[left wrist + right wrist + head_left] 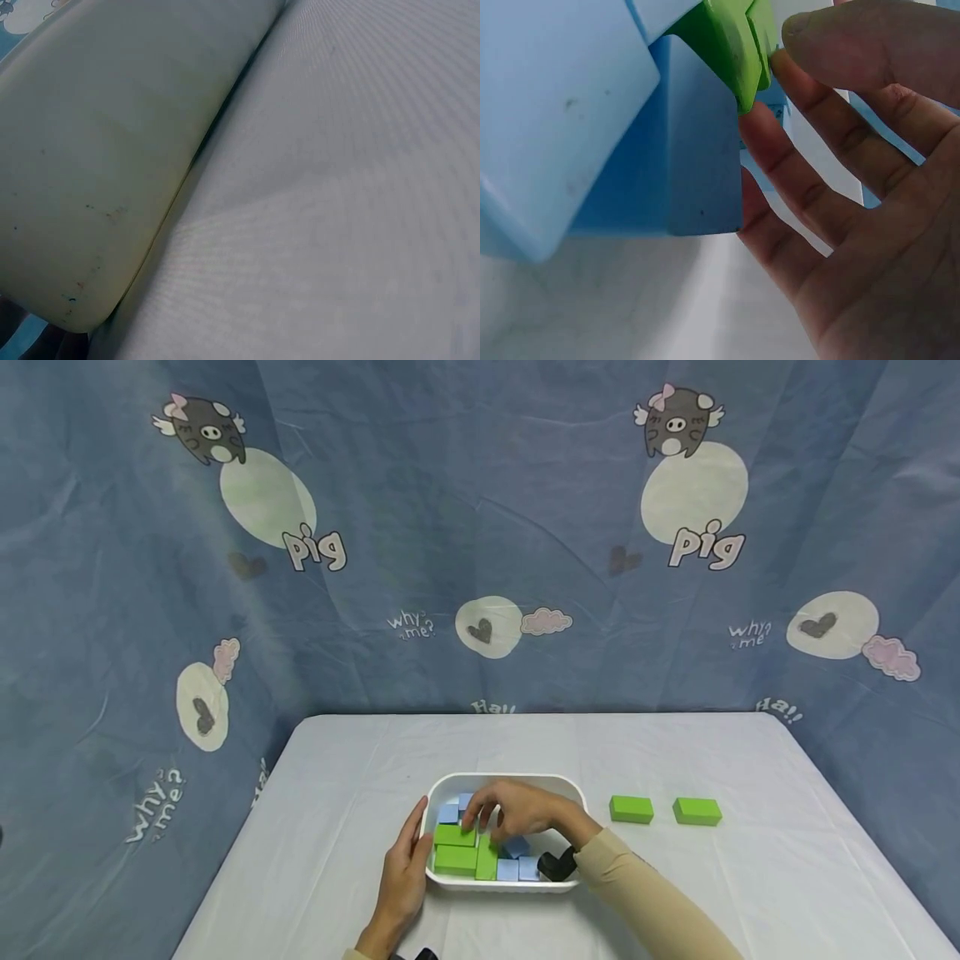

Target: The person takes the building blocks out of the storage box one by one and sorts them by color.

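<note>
A white tray (504, 886) holds green blocks (455, 860) at its left and blue blocks (507, 870) beside and behind them. My left hand (405, 877) rests against the tray's left end, fingers stretched along the outer wall; only that wall (112, 135) shows in the left wrist view. My right hand (517, 808) reaches down into the tray from the right. Its fingertips touch a green block (731, 45) beside a blue block (705, 142), while the thumb stands apart from them. Part of the tray's inside is hidden under this hand.
Two green blocks, a nearer one (631, 809) and one farther right (697, 812), lie on the white-covered table (315, 860) right of the tray. A blue patterned curtain (480, 527) hangs behind and around the table. A black wrist device (557, 865) overlaps the tray's right corner.
</note>
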